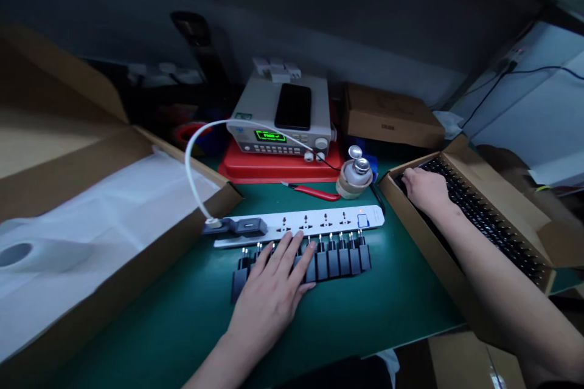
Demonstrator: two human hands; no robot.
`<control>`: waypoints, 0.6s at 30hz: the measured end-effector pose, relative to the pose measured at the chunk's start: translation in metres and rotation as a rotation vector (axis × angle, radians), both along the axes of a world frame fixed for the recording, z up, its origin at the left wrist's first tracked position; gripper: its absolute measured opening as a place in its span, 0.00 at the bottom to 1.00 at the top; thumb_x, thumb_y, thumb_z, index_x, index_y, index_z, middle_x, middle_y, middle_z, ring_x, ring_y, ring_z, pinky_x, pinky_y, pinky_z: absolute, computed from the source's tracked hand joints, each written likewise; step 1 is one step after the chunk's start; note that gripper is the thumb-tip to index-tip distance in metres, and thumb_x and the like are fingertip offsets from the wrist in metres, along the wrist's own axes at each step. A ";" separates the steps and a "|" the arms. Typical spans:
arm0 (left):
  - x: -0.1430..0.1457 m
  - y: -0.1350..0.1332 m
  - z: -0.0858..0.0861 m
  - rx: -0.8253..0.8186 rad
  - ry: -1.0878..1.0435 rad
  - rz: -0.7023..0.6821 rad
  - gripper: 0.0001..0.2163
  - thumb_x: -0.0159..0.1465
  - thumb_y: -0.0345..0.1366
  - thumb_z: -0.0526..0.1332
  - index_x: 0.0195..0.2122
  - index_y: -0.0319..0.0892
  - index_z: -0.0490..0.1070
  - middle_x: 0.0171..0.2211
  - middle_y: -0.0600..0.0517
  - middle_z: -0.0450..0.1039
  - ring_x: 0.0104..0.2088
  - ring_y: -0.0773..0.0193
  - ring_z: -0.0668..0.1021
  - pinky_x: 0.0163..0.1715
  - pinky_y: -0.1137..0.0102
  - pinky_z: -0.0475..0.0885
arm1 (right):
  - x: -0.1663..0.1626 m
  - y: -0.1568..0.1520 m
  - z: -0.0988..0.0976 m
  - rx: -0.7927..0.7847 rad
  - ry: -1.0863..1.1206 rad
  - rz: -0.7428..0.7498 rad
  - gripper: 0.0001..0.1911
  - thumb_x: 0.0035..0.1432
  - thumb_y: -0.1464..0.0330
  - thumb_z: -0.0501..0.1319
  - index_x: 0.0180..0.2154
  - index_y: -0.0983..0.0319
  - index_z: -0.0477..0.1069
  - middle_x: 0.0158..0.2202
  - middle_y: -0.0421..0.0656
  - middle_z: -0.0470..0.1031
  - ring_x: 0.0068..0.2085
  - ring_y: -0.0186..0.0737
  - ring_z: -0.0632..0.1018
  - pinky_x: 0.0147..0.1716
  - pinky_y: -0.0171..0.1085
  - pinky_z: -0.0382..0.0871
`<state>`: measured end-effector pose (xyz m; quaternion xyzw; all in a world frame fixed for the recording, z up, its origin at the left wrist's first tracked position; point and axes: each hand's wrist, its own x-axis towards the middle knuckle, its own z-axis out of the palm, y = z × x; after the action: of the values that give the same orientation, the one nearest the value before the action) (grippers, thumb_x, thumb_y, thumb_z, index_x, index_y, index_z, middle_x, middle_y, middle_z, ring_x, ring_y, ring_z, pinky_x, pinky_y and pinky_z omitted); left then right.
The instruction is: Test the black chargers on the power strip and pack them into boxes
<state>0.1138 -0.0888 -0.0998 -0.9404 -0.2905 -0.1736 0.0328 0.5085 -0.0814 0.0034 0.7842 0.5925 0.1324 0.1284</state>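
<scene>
My left hand (274, 285) lies flat with fingers spread on a row of several black plug adapters (335, 257) lined up on the green mat. Just behind them lies a white power strip (319, 223) with one black adapter (246, 226) plugged in at its left end and a white cable (194, 161) running from it. My right hand (424, 189) reaches into a cardboard box (497, 194) at the right that is packed with rows of black adapters (483, 216); its fingers are curled down among them and what they hold is hidden.
A grey test instrument (283, 118) with a green display sits on a red tray (274, 167), a black phone (293, 106) on top. Red-handled cutters (314, 192) and a small metal-topped jar (354, 177) lie behind the strip. A large open carton with white wrap (91, 219) fills the left.
</scene>
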 end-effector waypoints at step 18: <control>0.002 -0.015 0.029 -0.193 -0.269 -0.080 0.34 0.71 0.45 0.59 0.73 0.37 0.48 0.70 0.36 0.58 0.70 0.43 0.62 0.66 0.46 0.64 | -0.052 -0.080 0.060 0.466 0.367 0.513 0.08 0.67 0.67 0.58 0.34 0.59 0.70 0.30 0.42 0.76 0.31 0.39 0.76 0.31 0.38 0.66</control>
<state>0.1160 -0.1039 -0.0710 -0.9183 -0.2700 -0.2703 -0.1040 0.4560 -0.1611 0.0634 0.6295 0.7363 0.1488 -0.1985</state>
